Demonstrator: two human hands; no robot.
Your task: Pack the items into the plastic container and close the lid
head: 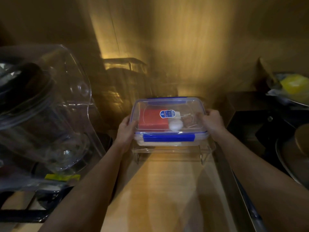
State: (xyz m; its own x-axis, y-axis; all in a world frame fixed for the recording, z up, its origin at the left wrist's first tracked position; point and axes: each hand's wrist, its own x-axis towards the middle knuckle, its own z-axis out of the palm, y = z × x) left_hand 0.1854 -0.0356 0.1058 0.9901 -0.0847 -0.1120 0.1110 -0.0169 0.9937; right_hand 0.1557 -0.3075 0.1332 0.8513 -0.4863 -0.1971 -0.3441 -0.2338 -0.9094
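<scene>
**Lidded container held at both short ends over a wooden surface**

We see the clear plastic container (169, 122) in the middle of the view, gripped by both bare hands. Its long axis runs left to right across our view, with one long side facing us and the other facing the wooden wall behind. The lid (184, 104) sits on top, and the blue latch (168, 137) on the near long side lies flat against the wall of the box; a second blue latch (167, 98) shows along the far edge. A blue oval sticker (167, 114) sits on the lid near its middle.

Our left hand (126, 129) wraps the left short end, fingers curled around the rim and thumb lying on the lid. Our right hand (212, 120) clasps the right short end the same way, fingers closed on the edge.

Through the lid we make out a red rectangular block (153, 120) filling the left half, a white round item (175, 124) just right of it, and a small brownish packet (188, 121) further right; blur hides finer detail.

The container lies just above a clear acrylic stand (168, 152) on the wooden surface (167, 190); whether it touches the stand we cannot tell. A large transparent domed cover (50, 106) stands well to the left, and a yellow object (293, 83) lies far right.
</scene>
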